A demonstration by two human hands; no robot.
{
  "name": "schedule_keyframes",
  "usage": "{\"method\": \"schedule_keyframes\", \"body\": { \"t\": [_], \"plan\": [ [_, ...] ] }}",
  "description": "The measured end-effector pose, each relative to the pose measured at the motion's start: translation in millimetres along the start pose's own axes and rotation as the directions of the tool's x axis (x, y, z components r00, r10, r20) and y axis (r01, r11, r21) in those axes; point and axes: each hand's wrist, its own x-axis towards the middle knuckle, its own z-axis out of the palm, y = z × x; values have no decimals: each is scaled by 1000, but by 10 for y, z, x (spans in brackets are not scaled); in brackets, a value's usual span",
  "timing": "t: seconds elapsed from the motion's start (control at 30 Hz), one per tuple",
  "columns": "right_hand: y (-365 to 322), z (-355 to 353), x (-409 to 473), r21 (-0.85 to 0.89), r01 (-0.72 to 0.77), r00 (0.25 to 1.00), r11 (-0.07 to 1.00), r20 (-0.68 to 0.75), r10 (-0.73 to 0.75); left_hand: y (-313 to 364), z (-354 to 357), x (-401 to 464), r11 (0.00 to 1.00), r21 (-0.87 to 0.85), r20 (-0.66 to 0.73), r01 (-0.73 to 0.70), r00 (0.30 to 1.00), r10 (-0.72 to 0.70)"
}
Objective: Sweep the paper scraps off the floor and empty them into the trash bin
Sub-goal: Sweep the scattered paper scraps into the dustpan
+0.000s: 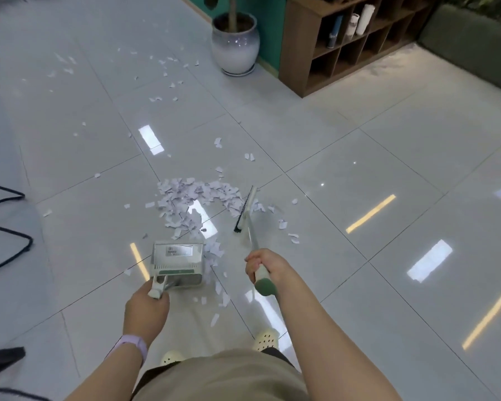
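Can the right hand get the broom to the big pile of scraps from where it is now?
Probably yes. The right hand grips the broom, whose head already rests at the pile's right edge, with only bare floor around it.

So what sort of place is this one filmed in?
Probably an indoor lounge or office common area, though a home is possible. Glossy tiled floor, a large potted plant by a teal wall, a wooden cubby shelf with a few items, and a grey-green sofa in the far corner.
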Motion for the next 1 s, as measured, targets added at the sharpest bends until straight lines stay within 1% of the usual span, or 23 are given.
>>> {"method": "schedule_keyframes", "body": {
  "t": [0.1, 0.2, 0.27, 0.33, 0.43, 0.5, 0.57, 0.63, 0.73, 0.83, 0.93, 1.0],
  "plan": [
    [-202, -259, -273, -108, 63, 990, 992, -117, -76, 98, 102, -15, 999, 20, 48, -35, 998, 34],
    [-235, -595, -431, -61, 79, 967, 995, -236, -92, 119, 221, -10, 1000, -24, 99, -19, 995, 22],
    [-175, -762, -468, -83, 86, 950, 993, -294, -107, 150, 297, 14, 998, -55, 147, -20, 989, 28],
    [-95, -845, -465, -113, 89, 928, 990, -352, -123, 224, 350, 58, 997, -68, 203, -36, 978, 49],
    [-15, -862, -451, -103, 107, 894, 989, -426, -141, 356, 448, 222, 995, -66, 310, -70, 947, 87],
    [-20, -837, -475, -79, 132, 877, 988, -454, -154, 466, 491, 402, 993, -59, 374, -100, 920, 115],
    [-39, -791, -535, -81, 140, 855, 987, -493, -161, 613, 501, 607, 989, -53, 406, -138, 902, 147],
    [-58, -736, -610, -62, 158, 841, 986, -514, -167, 809, 472, 781, 987, -74, 428, -141, 890, 159],
    [-107, -634, -671, 23, 228, 827, 974, -532, -181, 1076, 446, 1053, 984, -132, 446, -116, 880, 164],
    [-94, -512, -635, 96, 269, 820, 958, -544, -176, 1184, 405, 1313, 979, -144, 455, -145, 869, 195],
    [-63, -394, -566, 99, 280, 804, 955, -568, -177, 1192, 302, 1468, 967, -169, 480, -192, 841, 251],
    [-56, -299, -508, 69, 273, 790, 959, -585, -183, 1178, 228, 1564, 958, -175, 484, -229, 827, 286]
  ]
}}
